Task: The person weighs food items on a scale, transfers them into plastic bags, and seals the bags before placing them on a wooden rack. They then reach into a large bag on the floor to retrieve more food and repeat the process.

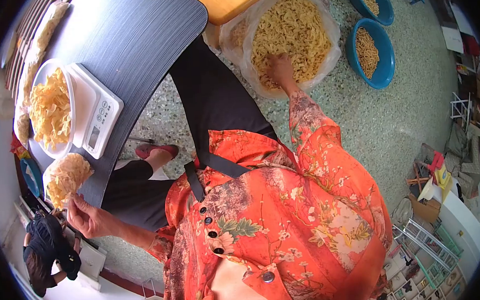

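Observation:
My left hand (87,217) pinches the gathered end of a clear plastic bag (68,174) filled with pale yellow, curly chips, held at the table's edge. My right hand (280,70) reaches down into a large plastic-lined container (331,62) heaped with the same kind of chips (293,26). Its fingertips are sunk among the pieces, so their closure is hidden. Close to my left hand, a white bowl (71,108) full of wavy chips rests on a white digital scale (106,111).
The dark table (140,40) has a rounded corner; long filled bags (41,41) lie along its far side. Blue tubs (387,75) of stick-shaped snacks stand on the speckled floor (348,121). A person in dark clothes (50,244) is at lower left. A metal rack (427,246) stands lower right.

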Action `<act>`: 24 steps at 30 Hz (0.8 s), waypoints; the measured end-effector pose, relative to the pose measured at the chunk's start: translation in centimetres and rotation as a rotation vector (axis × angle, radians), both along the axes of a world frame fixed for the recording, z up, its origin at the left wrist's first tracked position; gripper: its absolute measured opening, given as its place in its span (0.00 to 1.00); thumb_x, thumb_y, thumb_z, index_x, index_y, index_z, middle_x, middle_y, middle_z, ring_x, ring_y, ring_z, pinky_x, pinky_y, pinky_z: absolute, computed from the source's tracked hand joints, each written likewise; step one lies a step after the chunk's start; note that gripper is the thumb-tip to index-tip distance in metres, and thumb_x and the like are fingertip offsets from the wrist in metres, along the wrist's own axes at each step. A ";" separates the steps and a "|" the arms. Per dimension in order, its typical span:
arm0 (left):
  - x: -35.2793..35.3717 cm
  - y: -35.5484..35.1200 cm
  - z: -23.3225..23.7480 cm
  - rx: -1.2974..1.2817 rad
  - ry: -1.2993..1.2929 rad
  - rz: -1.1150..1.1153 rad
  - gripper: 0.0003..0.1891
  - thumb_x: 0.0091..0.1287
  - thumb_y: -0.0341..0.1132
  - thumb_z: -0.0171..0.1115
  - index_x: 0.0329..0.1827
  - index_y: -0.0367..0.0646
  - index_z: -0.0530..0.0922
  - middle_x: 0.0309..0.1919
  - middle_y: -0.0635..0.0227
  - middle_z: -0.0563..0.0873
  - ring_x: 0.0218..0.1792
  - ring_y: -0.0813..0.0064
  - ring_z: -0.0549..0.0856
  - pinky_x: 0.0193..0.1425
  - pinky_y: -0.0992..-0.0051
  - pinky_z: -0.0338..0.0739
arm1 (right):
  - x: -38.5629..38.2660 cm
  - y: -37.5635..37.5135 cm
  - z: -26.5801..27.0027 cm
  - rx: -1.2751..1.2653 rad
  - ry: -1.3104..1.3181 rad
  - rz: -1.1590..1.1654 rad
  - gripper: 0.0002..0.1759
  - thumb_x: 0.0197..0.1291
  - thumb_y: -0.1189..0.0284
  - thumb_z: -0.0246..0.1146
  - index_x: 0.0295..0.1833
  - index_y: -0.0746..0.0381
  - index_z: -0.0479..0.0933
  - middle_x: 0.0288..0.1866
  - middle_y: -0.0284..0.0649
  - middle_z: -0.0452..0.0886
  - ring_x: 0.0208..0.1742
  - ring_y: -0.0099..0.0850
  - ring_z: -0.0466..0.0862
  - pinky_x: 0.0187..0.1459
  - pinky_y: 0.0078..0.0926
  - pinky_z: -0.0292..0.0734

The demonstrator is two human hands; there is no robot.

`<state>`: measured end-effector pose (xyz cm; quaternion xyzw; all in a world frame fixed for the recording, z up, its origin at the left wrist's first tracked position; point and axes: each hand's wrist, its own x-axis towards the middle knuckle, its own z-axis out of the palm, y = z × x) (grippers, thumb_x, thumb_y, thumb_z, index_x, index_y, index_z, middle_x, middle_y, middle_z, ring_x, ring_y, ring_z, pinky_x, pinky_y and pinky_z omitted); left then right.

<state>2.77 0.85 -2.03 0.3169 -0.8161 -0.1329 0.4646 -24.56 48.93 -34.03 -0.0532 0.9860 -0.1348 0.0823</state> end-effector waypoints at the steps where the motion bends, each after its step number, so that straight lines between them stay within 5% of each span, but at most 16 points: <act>1: -0.1 0.1 0.1 -0.001 -0.012 0.018 0.08 0.69 0.27 0.71 0.47 0.31 0.87 0.40 0.64 0.84 0.40 0.75 0.87 0.46 0.75 0.89 | -0.2 0.0 0.4 0.020 -0.020 0.021 0.31 0.52 0.63 0.73 0.65 0.51 0.80 0.53 0.50 0.81 0.64 0.51 0.74 0.64 0.48 0.71; 5: 0.0 0.1 0.1 0.002 0.007 0.013 0.08 0.69 0.27 0.71 0.47 0.30 0.87 0.39 0.64 0.84 0.40 0.74 0.87 0.47 0.75 0.88 | 0.0 -1.3 0.9 0.190 -0.015 0.014 0.28 0.51 0.64 0.73 0.61 0.51 0.83 0.53 0.50 0.82 0.64 0.51 0.74 0.66 0.49 0.70; 8: 0.0 0.1 0.4 -0.056 -0.028 0.008 0.08 0.69 0.27 0.71 0.47 0.30 0.87 0.39 0.64 0.84 0.40 0.74 0.87 0.46 0.75 0.89 | -0.9 -0.1 -4.3 0.193 0.036 0.007 0.21 0.50 0.64 0.72 0.53 0.52 0.87 0.49 0.48 0.84 0.62 0.50 0.77 0.63 0.46 0.74; 14: 0.2 -0.3 0.2 -0.064 -0.023 -0.011 0.08 0.69 0.26 0.70 0.47 0.31 0.88 0.39 0.63 0.85 0.38 0.73 0.87 0.45 0.77 0.87 | -2.0 2.6 -0.4 0.022 -0.042 0.042 0.16 0.48 0.64 0.73 0.44 0.56 0.89 0.37 0.47 0.88 0.41 0.52 0.87 0.43 0.43 0.82; 16: 0.3 -0.2 0.0 -0.045 0.008 -0.028 0.08 0.69 0.26 0.70 0.47 0.31 0.88 0.39 0.63 0.85 0.38 0.73 0.87 0.45 0.77 0.88 | -1.8 3.7 0.9 -0.415 0.088 -0.135 0.14 0.53 0.69 0.73 0.45 0.63 0.87 0.33 0.45 0.89 0.32 0.45 0.88 0.35 0.39 0.82; 17: 0.3 -0.2 0.0 -0.023 0.038 -0.047 0.08 0.69 0.26 0.70 0.47 0.31 0.88 0.38 0.63 0.85 0.38 0.74 0.87 0.44 0.77 0.88 | -2.1 4.0 1.0 -0.416 0.087 -0.129 0.14 0.53 0.69 0.73 0.45 0.63 0.87 0.33 0.45 0.89 0.32 0.45 0.88 0.35 0.39 0.82; 19: 0.4 -0.5 -0.4 -0.005 0.034 -0.027 0.08 0.70 0.27 0.70 0.47 0.31 0.88 0.39 0.64 0.85 0.40 0.74 0.88 0.47 0.76 0.88 | -3.2 5.4 0.6 -0.684 -0.018 -0.499 0.08 0.60 0.76 0.71 0.43 0.68 0.84 0.32 0.38 0.86 0.28 0.33 0.86 0.31 0.31 0.82; 24: 0.1 -0.2 -0.6 0.008 0.048 -0.004 0.08 0.70 0.27 0.70 0.47 0.32 0.88 0.40 0.65 0.86 0.42 0.74 0.89 0.49 0.76 0.89 | -2.8 7.3 4.8 -1.303 -0.259 -0.709 0.07 0.65 0.80 0.69 0.47 0.67 0.79 0.35 0.34 0.82 0.29 0.26 0.83 0.30 0.24 0.83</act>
